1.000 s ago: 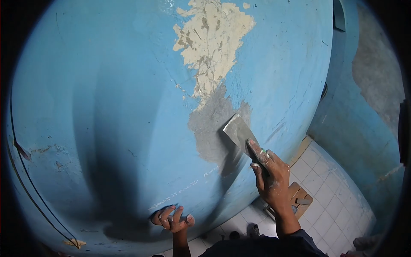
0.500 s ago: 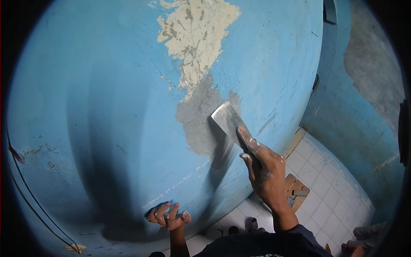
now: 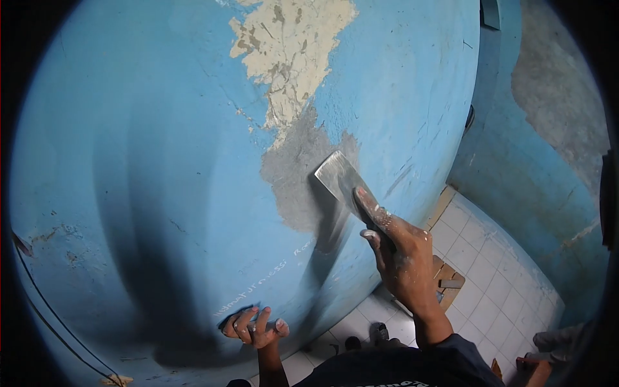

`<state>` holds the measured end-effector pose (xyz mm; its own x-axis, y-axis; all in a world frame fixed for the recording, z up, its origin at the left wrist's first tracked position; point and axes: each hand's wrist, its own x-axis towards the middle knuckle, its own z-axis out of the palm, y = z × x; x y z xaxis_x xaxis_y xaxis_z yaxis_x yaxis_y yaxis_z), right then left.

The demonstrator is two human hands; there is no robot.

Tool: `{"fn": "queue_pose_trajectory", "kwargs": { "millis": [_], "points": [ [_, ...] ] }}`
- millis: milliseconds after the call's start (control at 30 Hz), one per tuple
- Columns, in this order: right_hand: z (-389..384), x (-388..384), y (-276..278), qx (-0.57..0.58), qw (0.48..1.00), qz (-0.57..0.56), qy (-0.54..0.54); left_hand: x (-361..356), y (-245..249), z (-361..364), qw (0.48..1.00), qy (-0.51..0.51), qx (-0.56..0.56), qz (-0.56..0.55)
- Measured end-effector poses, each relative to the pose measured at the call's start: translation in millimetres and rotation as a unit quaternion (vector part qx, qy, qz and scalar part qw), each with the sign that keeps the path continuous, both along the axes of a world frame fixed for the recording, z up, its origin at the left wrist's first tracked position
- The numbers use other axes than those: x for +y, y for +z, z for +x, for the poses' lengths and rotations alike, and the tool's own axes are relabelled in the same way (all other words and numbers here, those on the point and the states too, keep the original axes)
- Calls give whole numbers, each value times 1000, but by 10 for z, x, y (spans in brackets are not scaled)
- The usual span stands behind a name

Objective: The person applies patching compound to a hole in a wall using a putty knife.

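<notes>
My right hand [image 3: 407, 261] grips a putty knife [image 3: 340, 180] with a wide metal blade, the index finger stretched along it. The blade is at the right part of a grey patch [image 3: 293, 174] on the blue wall [image 3: 213, 129]; whether its edge touches cannot be told. White smears mark the fingers. Low by the wall, my left hand [image 3: 255, 327] has its fingers curled around something dark, mostly hidden behind them. Above the grey patch, bare cream plaster [image 3: 290, 51] shows through the paint.
A small wooden stool [image 3: 445, 284] with a greyish block on it stands on the white tiled floor [image 3: 480, 277]. Dark cables [image 3: 61, 322] hang at lower left. Another person's foot or hand [image 3: 538, 367] shows at lower right. White handwriting [image 3: 261, 284] marks the wall.
The view has shifted slightly, so the wall and floor sit a little further left. Both hands keep nearly the same pose, and the putty knife stays at the grey patch.
</notes>
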<state>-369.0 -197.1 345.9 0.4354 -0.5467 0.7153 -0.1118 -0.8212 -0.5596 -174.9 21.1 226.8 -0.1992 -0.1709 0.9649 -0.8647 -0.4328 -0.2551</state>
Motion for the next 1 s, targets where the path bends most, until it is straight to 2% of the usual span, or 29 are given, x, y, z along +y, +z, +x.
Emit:
{"fn": "queue_pose_trajectory", "kwargs": {
  "millis": [300,500,700,800,867,1000],
  "points": [
    [-4,-5,105,1,1000,4,-4,-3,25,-29,1000,-6,2,7],
    [29,1,-16,6,1000,-11,12,-36,-11,20,1000,-12,-2,-4],
    [-30,114,102,33,995,94,13,5,-9,33,1000,-8,6,9],
    [-10,80,-53,18,999,39,19,-19,-1,52,1000,-9,-4,9],
    [90,90,-129,-87,996,-33,-14,-13,-16,51,1000,-7,-4,4],
    [121,102,-133,-67,998,3,-5,-18,-69,82,999,-23,25,-14]
  ]
}}
